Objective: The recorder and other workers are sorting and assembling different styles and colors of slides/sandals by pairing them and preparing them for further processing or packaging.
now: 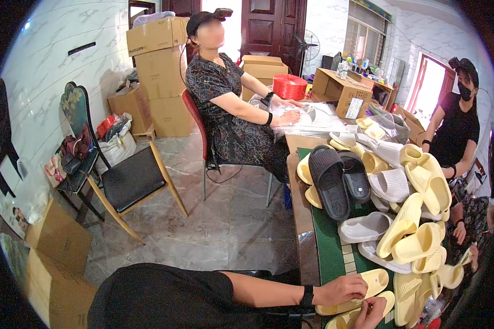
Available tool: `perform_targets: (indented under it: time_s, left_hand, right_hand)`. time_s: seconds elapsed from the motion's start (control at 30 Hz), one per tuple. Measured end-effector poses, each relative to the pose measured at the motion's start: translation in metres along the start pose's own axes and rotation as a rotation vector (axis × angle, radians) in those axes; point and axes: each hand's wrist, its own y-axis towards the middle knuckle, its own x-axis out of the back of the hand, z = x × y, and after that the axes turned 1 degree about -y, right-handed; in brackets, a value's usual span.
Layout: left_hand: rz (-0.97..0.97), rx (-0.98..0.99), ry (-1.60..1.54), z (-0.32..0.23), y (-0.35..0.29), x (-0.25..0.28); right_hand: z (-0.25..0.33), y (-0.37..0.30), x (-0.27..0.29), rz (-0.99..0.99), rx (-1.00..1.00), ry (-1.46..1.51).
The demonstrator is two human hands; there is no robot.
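Observation:
My left hand (341, 289) comes in from the left over a pale yellow slipper (376, 281), its thumb and fingertips pinched together. Close against those fingertips is my right hand (372, 312), also with fingers drawn in, above a second yellow slipper (388, 300). Whatever lies between the fingertips is too small to make out. Right of my hands, more yellow slippers (417, 242) are heaped with grey slippers (364, 226). A black slipper (328, 183) leans on the far-left side of the pile, beside another black one (357, 176).
The slippers lie on a green-topped table (326, 236). Across it a seated person handles clear plastic bags (307, 118) near a red roll of twine (290, 86) and an open carton (340, 93). Another person (455, 120) is at the right. A black-seated chair (133, 189) and cartons (60, 241) stand left.

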Motion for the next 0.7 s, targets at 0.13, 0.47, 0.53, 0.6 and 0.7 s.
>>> perform_targets:
  time_s: [0.13,0.47,0.53,0.6,0.7]
  left_hand:
    - [-0.008,-0.054,0.042,0.0036,-0.0009,-0.0028]
    - [-0.027,-0.085,0.067,0.0029,-0.0001,-0.0026]
    - [-0.007,-0.059,0.054,0.0024,0.0005,-0.0018]
    - [-0.016,-0.055,0.043,0.0012,0.0008,-0.002]
    - [-0.007,-0.028,0.025,-0.0005,0.0011,0.0]
  right_hand:
    - [-0.0025,-0.0015,-0.0015,0.001,0.006,-0.007]
    - [-0.0007,-0.0006,-0.0028,-0.006,0.007,-0.011]
    - [-0.0007,-0.0004,-0.0027,-0.007,0.011,-0.008]
    - [-0.0017,-0.0008,-0.0025,-0.003,0.006,-0.005]
    - [-0.0027,-0.0014,-0.0024,0.003,-0.017,0.0]
